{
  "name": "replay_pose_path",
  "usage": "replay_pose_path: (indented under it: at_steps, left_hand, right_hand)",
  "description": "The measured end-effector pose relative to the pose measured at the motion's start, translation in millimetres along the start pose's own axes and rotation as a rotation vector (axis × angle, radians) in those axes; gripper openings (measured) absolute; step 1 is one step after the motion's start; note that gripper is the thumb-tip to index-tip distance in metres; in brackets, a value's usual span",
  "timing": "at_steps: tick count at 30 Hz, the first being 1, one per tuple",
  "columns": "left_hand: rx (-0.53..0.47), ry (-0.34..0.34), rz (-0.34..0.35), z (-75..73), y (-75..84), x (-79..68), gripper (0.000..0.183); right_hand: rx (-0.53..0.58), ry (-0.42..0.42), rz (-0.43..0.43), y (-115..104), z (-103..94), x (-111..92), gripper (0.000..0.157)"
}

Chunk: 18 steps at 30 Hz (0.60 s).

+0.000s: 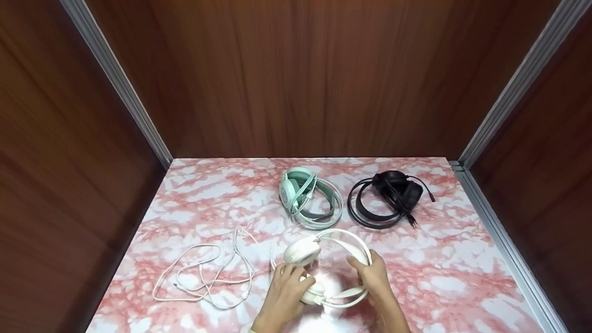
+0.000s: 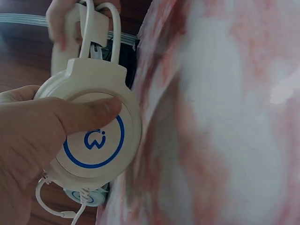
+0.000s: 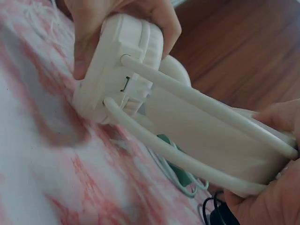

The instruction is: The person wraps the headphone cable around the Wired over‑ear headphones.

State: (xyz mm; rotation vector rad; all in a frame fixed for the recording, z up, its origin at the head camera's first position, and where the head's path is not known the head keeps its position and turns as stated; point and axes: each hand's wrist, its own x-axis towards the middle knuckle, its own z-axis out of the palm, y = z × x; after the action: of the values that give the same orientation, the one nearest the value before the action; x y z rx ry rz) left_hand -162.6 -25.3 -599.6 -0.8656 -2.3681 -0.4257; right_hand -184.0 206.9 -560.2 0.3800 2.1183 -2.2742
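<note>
White headphones (image 1: 303, 249) are held between both hands near the front of the table. My left hand (image 1: 286, 291) grips the near ear cup; the left wrist view shows its thumb (image 2: 93, 112) lying across the cup's outer face (image 2: 93, 154), which bears a blue ring and logo. The headband (image 3: 197, 126) is in my right hand (image 1: 377, 277), at the curve opposite the cups. From the cup a thin white cable (image 1: 178, 300) runs to the left and lies in loose loops on the table.
Mint-green headphones (image 1: 290, 192) with a bundled cable lie behind the white pair. To their right are black headphones (image 1: 391, 178), also with a cable. The pink-and-white marbled table (image 1: 208, 194) is bordered by brown wood-grain panels (image 1: 300, 83) at the back and sides.
</note>
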Motion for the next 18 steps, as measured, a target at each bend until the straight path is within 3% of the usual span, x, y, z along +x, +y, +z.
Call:
replay_pose_path:
  at_steps: [3,7,10,13,15,18]
  left_hand:
    - [-0.036,0.082,0.004,0.3,2.4,-6.2,0.044]
    - [-0.114,0.272,-0.017,-10.5,-8.9,-15.9,0.063]
    - [-0.178,0.353,-0.108,-23.3,-24.8,-23.8,0.069]
    - [-0.239,0.343,-0.249,-32.6,-43.3,-26.1,0.078]
    - [-0.276,0.288,-0.346,-33.9,-53.7,-24.9,0.081]
    - [-0.347,0.226,-0.42,-27.5,-67.1,-19.3,0.075]
  right_hand:
    - [0.096,-0.052,-0.037,-4.4,-5.0,-1.4,0.02]
    - [0.357,-0.21,-0.137,-9.0,-17.7,-2.9,0.016]
    - [0.546,-0.374,-0.217,-10.5,-29.6,-3.5,0.02]
    - [0.722,-0.547,-0.268,-11.1,-36.3,-0.8,0.027]
    - [0.814,-0.638,-0.28,-10.5,-38.4,1.2,0.031]
    - [0.93,-0.742,-0.286,-9.0,-39.1,3.8,0.032]
